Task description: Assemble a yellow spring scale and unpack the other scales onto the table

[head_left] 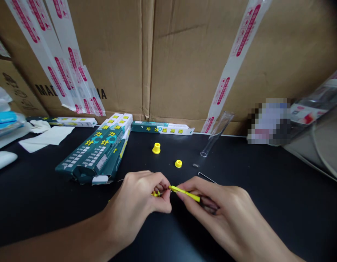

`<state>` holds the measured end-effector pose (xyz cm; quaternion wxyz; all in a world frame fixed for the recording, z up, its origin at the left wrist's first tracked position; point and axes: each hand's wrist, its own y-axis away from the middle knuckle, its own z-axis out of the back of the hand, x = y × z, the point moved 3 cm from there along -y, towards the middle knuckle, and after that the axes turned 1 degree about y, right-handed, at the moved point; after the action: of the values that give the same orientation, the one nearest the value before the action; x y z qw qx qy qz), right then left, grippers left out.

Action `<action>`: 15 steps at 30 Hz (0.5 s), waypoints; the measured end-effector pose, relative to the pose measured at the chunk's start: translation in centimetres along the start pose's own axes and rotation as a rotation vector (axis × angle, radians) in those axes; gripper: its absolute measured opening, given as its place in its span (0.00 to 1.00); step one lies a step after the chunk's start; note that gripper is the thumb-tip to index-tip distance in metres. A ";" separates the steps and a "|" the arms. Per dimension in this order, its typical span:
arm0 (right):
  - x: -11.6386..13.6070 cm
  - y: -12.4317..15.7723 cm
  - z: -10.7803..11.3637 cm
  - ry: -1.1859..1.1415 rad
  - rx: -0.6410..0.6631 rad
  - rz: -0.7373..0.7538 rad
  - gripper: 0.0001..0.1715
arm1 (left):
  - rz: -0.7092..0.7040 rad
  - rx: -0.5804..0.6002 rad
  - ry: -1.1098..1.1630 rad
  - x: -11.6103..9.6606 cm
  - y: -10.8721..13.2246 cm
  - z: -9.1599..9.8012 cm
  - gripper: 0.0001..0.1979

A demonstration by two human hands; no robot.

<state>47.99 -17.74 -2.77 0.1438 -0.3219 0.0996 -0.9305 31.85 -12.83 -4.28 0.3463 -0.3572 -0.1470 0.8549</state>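
My right hand [212,203] pinches a slim yellow plastic piece [186,193] between thumb and fingers. Its left tip meets the fingertips of my left hand [141,196], which are pinched together. Under those left fingers shows a part with yellow rings [156,194]; the rest of it is hidden by the hand. Beyond the hands stand a larger yellow cap [156,148] and a smaller yellow cap [178,163]. A small metal spring [195,165] lies to their right, above a thin bent metal rod [206,177] partly covered by my right hand.
A clear tube [216,134] leans at the back right. Green-and-white boxes [97,153] lie stacked at left, another long box [163,128] behind. White paper [47,139] lies far left. A large cardboard box [179,72] walls off the black table's back. A clear container [316,105] stands right.
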 end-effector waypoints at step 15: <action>-0.9 0.8 -1.1 -0.203 0.055 -0.165 0.15 | 0.033 -0.020 0.065 0.3 0.1 0.1 0.09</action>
<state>48.17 -18.12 -4.41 0.0850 -0.4172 0.0322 -0.9043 31.59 -12.72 -4.36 0.3332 -0.3907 -0.1385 0.8469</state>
